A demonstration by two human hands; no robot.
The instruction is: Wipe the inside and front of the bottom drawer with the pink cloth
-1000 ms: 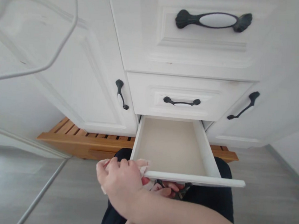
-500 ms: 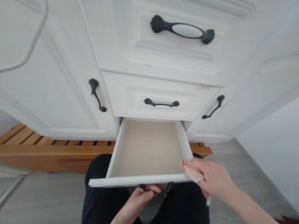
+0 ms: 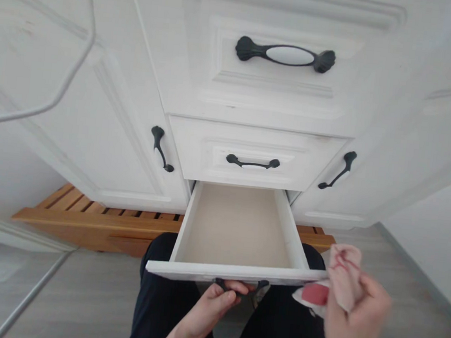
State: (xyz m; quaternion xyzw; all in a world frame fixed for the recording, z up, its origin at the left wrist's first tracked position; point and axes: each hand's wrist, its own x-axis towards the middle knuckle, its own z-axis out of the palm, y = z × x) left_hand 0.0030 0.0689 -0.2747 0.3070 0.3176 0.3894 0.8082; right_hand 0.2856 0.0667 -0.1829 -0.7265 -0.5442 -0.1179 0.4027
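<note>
The bottom drawer of a white cabinet is pulled out over my knees, its beige floor bare. Below its front panel, my left hand is closed around the dark drawer handle. My right hand grips a pink and white cloth beside the right end of the drawer front. Part of the cloth hangs down with a red patch showing. Whether the cloth touches the panel edge is hard to tell.
Above are two closed drawers with dark handles, an upper handle and a smaller handle. Cabinet doors flank them. A slatted wooden bench sits under the cabinet. A white wire curves at upper left, and a wall stands right.
My right hand has moved right, off the drawer's front corner, lifting the cloth and letting part hang loose. My left hand stays on the handle. The view has shifted slightly.
</note>
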